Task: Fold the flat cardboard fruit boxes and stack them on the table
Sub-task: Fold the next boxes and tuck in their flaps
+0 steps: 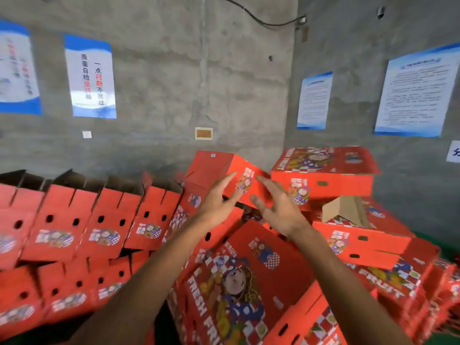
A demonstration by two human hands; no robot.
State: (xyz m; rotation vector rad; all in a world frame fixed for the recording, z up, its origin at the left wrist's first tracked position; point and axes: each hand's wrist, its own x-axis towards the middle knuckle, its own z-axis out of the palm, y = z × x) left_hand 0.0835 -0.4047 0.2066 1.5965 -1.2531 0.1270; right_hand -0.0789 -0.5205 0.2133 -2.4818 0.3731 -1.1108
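Left side: rows of folded boxes (pixel 82 220) standing on edge, flaps up, packed tight. Your left hand (pixel 219 202) is open, fingers spread, at the near face of the tilted red box (pixel 219 170); can't tell if the fingertips actually touch it. Your right hand (pixel 278 210) is open too, palm toward the same box, nothing clamped. That box sits crooked at the top of the heap, leaning against the lidded box (pixel 323 175) on its right. Risk: with neither hand gripping, a nudge could slide it off the back or down onto the row at left, and the leaning pile below looks loose enough to shift with it. The big printed flat box (pixel 239 282) under your forearms is propped at an angle and could slip forward if you lean in. An unprinted brown flap (pixel 346 210) sticks up at right, a likely snag. Table mostly buried; a green strip (pixel 448 247) shows far right. Bare concrete wall (pixel 174 83), blue-bordered posters (pixel 90 75), cable overhead.
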